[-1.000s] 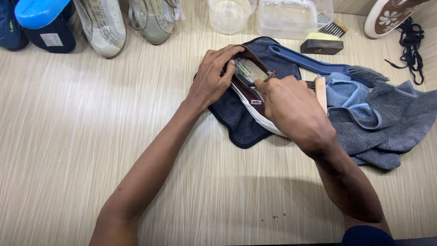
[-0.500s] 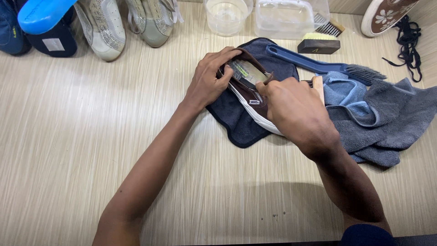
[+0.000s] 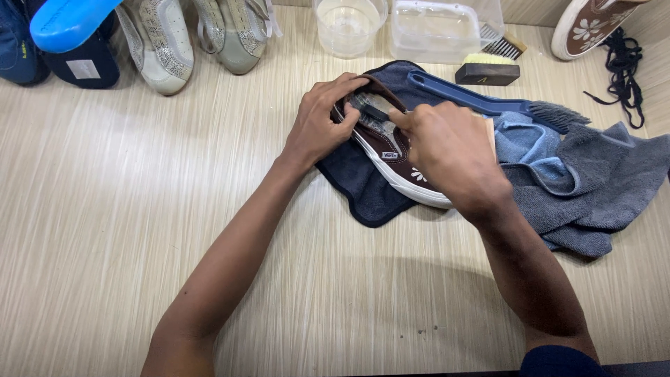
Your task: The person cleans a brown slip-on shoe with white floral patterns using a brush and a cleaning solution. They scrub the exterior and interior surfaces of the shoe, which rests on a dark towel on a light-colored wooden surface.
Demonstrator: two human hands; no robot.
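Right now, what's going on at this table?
A person is working on a brown slip-on shoe that lies on a dark blue cloth. The left hand grips the heel end to steady it, while the right hand pushes a small dark tool, likely a brush, into the shoe's opening. A blue long-handled brush and a heap of grey-blue towels lie just beside it.

Surface: pale wood-grain table point(image 3: 125, 230) fills the view.
Far edge: a beige strip.
Light: even, soft shadows.
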